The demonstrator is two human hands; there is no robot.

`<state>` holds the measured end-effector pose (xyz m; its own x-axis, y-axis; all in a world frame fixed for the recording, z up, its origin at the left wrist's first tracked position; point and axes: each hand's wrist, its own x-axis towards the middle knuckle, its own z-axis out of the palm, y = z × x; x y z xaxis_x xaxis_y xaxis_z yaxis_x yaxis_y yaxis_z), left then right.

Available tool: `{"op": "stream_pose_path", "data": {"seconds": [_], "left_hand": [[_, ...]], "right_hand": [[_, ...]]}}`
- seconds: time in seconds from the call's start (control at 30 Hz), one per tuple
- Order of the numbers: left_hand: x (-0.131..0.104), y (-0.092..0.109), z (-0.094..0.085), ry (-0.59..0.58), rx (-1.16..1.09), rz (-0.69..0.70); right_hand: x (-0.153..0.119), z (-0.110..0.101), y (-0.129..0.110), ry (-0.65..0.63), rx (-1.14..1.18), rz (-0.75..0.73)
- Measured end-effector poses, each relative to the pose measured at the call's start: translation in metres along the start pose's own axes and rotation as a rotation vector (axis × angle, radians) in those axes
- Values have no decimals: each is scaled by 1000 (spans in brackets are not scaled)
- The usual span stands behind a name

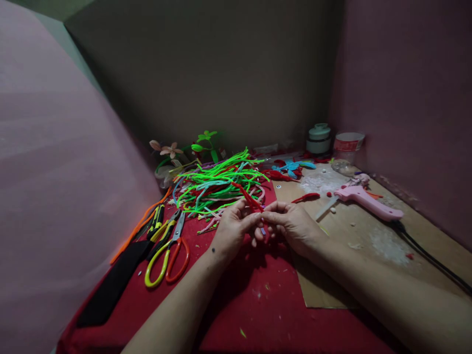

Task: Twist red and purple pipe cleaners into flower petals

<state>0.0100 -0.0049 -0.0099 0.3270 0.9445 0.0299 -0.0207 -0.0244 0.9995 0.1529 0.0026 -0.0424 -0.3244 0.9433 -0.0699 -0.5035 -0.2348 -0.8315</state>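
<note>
Both hands meet above the red cloth (273, 300), fingertips touching. My left hand (238, 226) pinches a red fuzzy stem piece (248, 197), which points up and to the left. The thumb and index finger of my right hand (285, 221) close on the lower end of that same piece. A small purple bit shows just under the fingers. Right behind the hands lies a large heap of pipe cleaners (217, 182), mostly bright green with red, light blue and pink ones.
Scissors (179, 260), pliers (162, 231) and a black case (114, 285) lie left. A pink glue gun (368, 201) with a cord rests on cardboard (324, 295) at right. Behind are fuzzy flowers (207, 140), a blue piece (293, 167), a jar (318, 139) and a cup (348, 145).
</note>
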Motion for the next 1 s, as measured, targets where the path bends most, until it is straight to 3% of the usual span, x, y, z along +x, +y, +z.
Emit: {"op": "stream_pose_path", "data": {"seconds": [0.7,1.0], "left_hand": [[2,-5,1,-79,-21,-67],[1,-2,-1,-13,-145,-157]], "right_hand": [[2,-2,5,-167,-2,56],[0,-1,3,-175,4,52]]}}
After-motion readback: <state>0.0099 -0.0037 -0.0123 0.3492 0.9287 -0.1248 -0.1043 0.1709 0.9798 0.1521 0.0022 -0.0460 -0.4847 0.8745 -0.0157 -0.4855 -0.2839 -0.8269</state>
